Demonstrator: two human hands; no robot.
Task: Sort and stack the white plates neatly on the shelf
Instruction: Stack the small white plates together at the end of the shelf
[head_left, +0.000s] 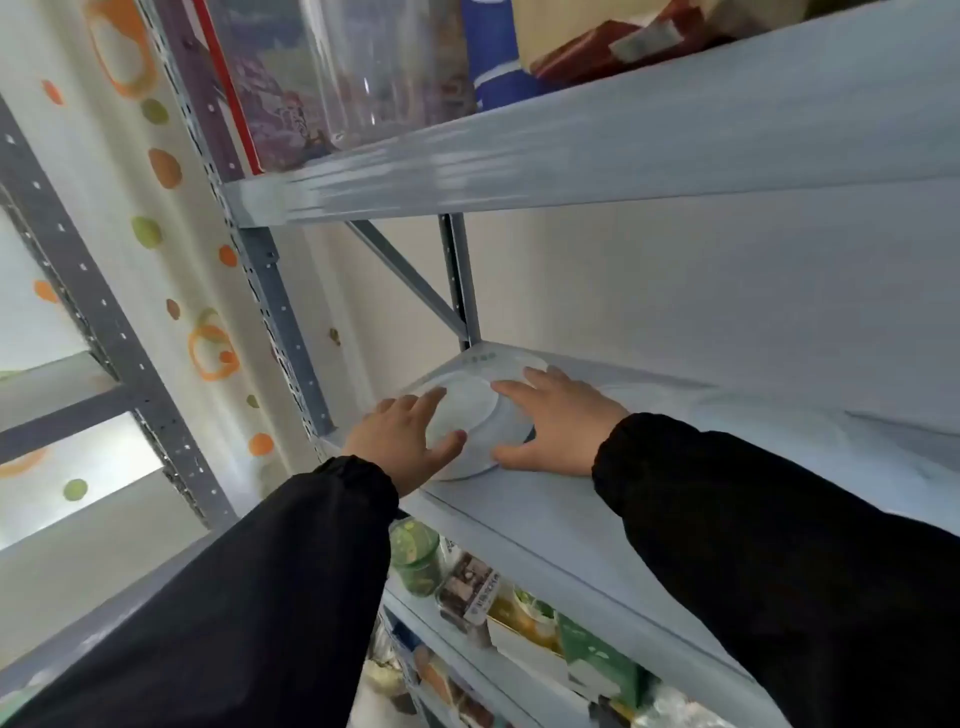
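L hand (402, 441) spread flat, fingers on left rim of white plate (470, 415); R hand (553, 423) also spread, palm down on right rim, not gripping; plate round, plain white, glossy, raised centre ring, looks upside down; sits at left end of pale grey shelf (545, 525), w/ more white plates (727, 410) blurry to the right.

So it's a pale grey metal shelf (545, 525) on perforated uprights, and the white plates (470, 415) sit right on it at the left end, near the back corner post. Further right there's another plate (753, 410) lying flat on the same board (pretty washed out, hard to make out its edges).
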